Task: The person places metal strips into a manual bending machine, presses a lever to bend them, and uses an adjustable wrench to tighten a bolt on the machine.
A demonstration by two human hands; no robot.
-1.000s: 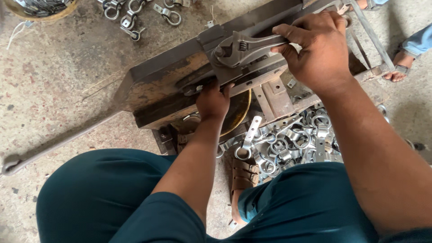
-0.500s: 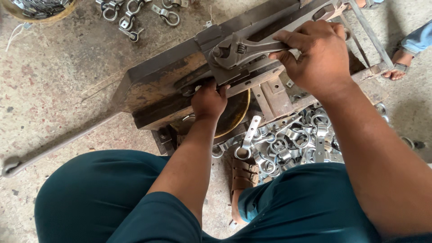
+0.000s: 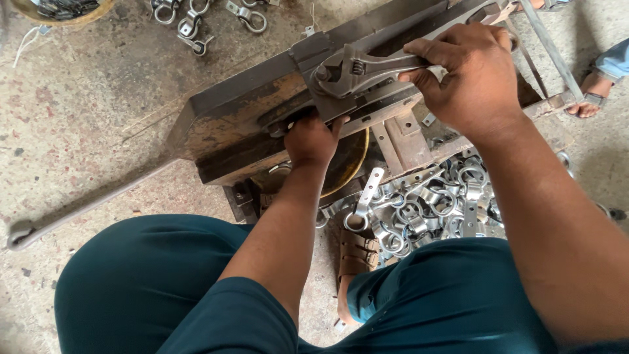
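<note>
Wrench work from my remote seat: my right hand (image 3: 473, 77) is clenched around the handle of a dark grey steel adjustable wrench (image 3: 357, 67), its head seated atop the rusty brown metal press (image 3: 262, 118), while my left hand (image 3: 310, 140) is curled against the press's underside. What the left fingers grasp is hidden, and the long lever (image 3: 92, 204) ends in blur. Since half a second ago, the wrench has swung slightly flatter.

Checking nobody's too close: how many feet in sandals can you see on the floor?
2. One sandalled foot lies between the person's knees, beside the heap of metal clamps; another sandalled foot is at the right edge, beyond the machine frame. Others may be hidden.
</note>
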